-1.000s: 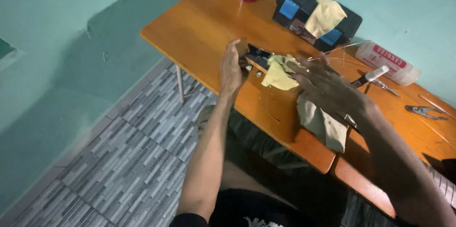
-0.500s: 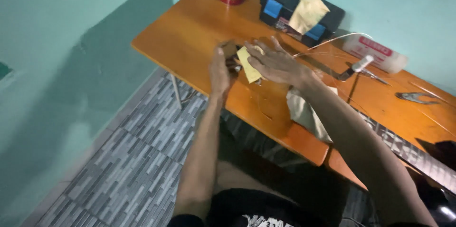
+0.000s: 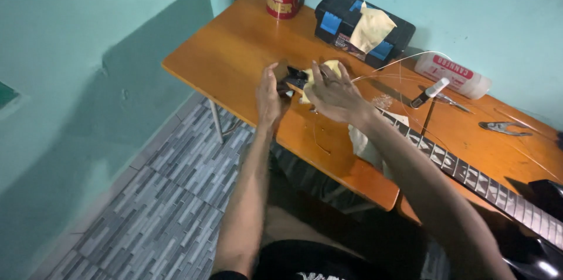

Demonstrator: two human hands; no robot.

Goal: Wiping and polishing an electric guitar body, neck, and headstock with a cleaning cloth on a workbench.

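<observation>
Guitar headstock — lying near the middle of the orange table, neck running off to the lower right. Left hand is cupping its near side, fingers curled round it. Right hand is pressing a yellow cloth against it, fingers spread. Step in hand, by appearance: wiping the headstock. The next move calls for steady bracing — loose strings are arching nearby.

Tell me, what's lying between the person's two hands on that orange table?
In the head view, the dark guitar headstock sits between the left hand and right hand, with a yellow cloth bunched against it.
</observation>
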